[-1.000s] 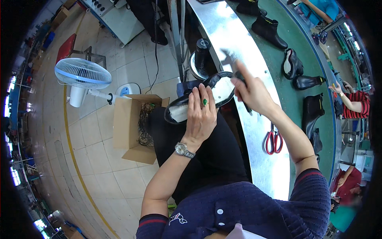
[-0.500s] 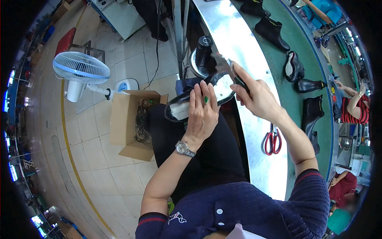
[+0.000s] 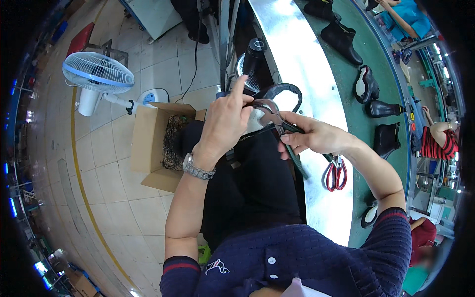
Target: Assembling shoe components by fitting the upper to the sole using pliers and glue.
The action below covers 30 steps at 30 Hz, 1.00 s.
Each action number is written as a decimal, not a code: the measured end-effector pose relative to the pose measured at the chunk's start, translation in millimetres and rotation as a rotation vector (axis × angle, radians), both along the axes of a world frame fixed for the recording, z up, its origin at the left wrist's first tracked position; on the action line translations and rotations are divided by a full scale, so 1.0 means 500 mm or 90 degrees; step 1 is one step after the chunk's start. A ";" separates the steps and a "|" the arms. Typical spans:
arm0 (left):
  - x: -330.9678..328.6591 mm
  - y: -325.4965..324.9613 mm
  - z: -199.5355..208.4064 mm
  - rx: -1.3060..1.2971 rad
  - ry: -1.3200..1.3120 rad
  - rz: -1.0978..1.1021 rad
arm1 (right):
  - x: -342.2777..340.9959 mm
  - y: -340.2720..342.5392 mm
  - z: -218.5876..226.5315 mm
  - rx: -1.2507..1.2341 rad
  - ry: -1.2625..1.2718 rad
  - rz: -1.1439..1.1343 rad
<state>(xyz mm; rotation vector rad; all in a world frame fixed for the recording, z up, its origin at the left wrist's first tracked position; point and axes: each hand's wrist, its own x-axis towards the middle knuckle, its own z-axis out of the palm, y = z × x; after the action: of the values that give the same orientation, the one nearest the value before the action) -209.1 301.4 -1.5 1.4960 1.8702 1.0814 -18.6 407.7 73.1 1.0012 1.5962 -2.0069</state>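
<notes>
Frame centre, over the lap: left hand [image 3: 225, 121] closed around a black shoe upper [image 3: 277, 94], forefinger raised. Right hand [image 3: 309, 136] clenched on lasting pliers [image 3: 277, 121] biting its edge. Red scissors [image 3: 335, 174] on desk [image 3: 307, 64], right.

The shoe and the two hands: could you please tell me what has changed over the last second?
The right hand has swung its pliers in from above the shoe and set the jaws against its rim. The left hand has kept its grip and lifted its forefinger. The red scissors and cardboard box lie as before.
</notes>
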 end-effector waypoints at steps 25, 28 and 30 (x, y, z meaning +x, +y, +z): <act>0.101 -0.064 -0.091 0.139 0.598 0.081 | -0.019 -0.035 -0.048 0.804 0.141 0.092; 0.103 -0.062 -0.096 0.150 0.621 0.076 | -0.012 -0.017 -0.086 0.809 0.033 0.149; 0.101 -0.063 -0.104 0.133 0.632 0.081 | -0.034 -0.018 -0.044 0.788 0.055 0.174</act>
<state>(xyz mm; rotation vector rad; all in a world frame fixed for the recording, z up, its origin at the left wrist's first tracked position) -158.8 269.7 -53.5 2.3323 2.5553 0.6080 -35.4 398.8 51.3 0.9246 2.8727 -0.7351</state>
